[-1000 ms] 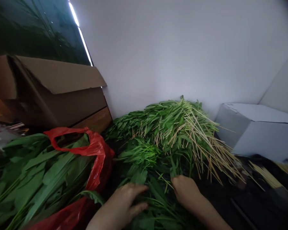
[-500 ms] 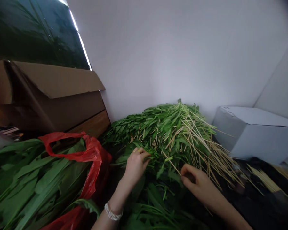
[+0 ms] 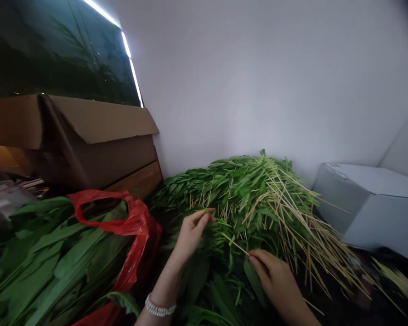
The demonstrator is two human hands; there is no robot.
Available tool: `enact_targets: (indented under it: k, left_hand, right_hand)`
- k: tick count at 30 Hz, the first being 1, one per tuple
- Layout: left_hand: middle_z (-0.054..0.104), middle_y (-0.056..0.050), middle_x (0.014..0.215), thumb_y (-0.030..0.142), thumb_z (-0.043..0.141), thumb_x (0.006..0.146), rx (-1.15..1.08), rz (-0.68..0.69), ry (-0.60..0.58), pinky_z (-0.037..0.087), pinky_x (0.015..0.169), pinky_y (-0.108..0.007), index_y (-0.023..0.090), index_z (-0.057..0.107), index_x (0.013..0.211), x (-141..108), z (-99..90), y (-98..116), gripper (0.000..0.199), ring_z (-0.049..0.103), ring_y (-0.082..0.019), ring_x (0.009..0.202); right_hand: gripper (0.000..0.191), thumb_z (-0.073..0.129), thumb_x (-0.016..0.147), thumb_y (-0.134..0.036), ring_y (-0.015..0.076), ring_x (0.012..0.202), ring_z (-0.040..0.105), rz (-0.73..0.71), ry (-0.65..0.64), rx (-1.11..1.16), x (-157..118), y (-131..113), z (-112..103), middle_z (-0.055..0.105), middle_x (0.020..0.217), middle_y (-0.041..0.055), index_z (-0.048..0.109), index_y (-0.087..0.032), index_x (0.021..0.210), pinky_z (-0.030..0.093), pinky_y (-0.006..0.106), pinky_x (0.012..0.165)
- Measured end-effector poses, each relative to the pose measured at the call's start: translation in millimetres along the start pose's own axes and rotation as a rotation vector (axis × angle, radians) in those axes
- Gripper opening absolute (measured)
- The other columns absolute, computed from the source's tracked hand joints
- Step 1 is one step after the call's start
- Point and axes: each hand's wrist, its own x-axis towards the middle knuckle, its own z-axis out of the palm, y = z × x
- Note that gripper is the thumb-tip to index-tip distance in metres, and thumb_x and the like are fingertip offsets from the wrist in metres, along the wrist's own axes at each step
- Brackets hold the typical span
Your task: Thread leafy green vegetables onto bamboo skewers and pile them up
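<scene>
My left hand [image 3: 190, 235], a beaded bracelet at its wrist, is closed in a pinch on a green stem [image 3: 208, 211]. Opposite it, my right hand [image 3: 274, 276] pinches a thin wooden skewer [image 3: 240, 246] by its near end. The skewer slants up to the left, and a short piece of green stem [image 3: 231, 241] sits near its far end. Below and between the hands lie loose green leaves and stems [image 3: 224, 294]. Behind them rises a large heap of leafy greens [image 3: 234, 176], with many skewers [image 3: 302, 217] sticking out on its right.
At left, a red plastic bag [image 3: 139, 226] stands around long green leaves [image 3: 54, 253]. A cardboard box [image 3: 112, 154] with raised flaps is behind it. On the right are a white box [image 3: 387, 208] and a bundle of skewers [image 3: 397, 280]. A wall [image 3: 258, 81] closes the back.
The view has swung slightly left. My right hand has moved left with the skewer, closer to my left hand. My left hand keeps its pinch and has turned a little.
</scene>
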Motion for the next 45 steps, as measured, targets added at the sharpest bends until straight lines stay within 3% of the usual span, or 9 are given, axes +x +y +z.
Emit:
enact_targets:
  k: [4, 10, 14, 23, 45]
  left_hand:
    - [0.073, -0.008, 0.087, 0.041, 0.064, 0.080, -0.345, -0.165, -0.048, 0.046, 0.072, -0.025, 0.015, 0.068, 0.108, -5, 6.6, -10, 0.038, 0.062, -0.016, 0.075]
    - [0.071, -0.006, 0.076, 0.035, 0.074, 0.073, -0.566, -0.237, 0.019, 0.042, 0.064, -0.021, 0.014, 0.071, 0.092, -15, 12.1, -25, 0.029, 0.060, -0.012, 0.069]
    - [0.073, -0.006, 0.083, 0.035, 0.077, 0.069, -0.555, -0.243, 0.091, 0.042, 0.060, -0.020, 0.016, 0.073, 0.087, -17, 14.4, -27, 0.027, 0.057, -0.009, 0.063]
    - [0.074, -0.005, 0.076, 0.031, 0.079, 0.067, -0.575, -0.268, 0.027, 0.042, 0.062, -0.020, 0.015, 0.075, 0.086, -22, 20.3, -33, 0.025, 0.059, -0.010, 0.065]
    - [0.074, -0.003, 0.071, 0.026, 0.080, 0.067, -0.621, -0.290, -0.031, 0.046, 0.067, -0.019, 0.016, 0.076, 0.082, -25, 17.7, -37, 0.018, 0.063, -0.010, 0.065]
  right_hand:
    - [0.023, 0.044, 0.093, -0.032, 0.0186, 0.080, 0.065, -0.086, 0.186, -0.109, -11, 15, 10, 0.066, 0.084, 0.0044, 0.064, -0.023, 0.089, 0.051, 0.029, 0.075]
    - [0.020, 0.045, 0.093, -0.027, 0.0183, 0.081, 0.069, -0.181, 0.279, -0.100, -14, 7, 0, 0.069, 0.089, 0.0044, 0.064, -0.023, 0.098, 0.055, 0.027, 0.072]
    - [0.020, 0.047, 0.092, -0.026, 0.0173, 0.080, 0.069, -0.177, 0.288, -0.081, -16, -3, -2, 0.071, 0.089, 0.0045, 0.065, -0.021, 0.098, 0.055, 0.023, 0.069]
    - [0.018, 0.046, 0.092, -0.019, 0.0115, 0.067, 0.066, -0.342, 0.314, -0.073, -16, -14, 14, 0.066, 0.075, 0.0022, 0.064, -0.019, 0.096, 0.052, 0.018, 0.063]
    - [0.017, 0.049, 0.092, -0.017, 0.0102, 0.071, 0.065, -0.317, 0.302, -0.056, -18, -10, 19, 0.066, 0.079, 0.0013, 0.064, -0.019, 0.099, 0.050, 0.017, 0.068]
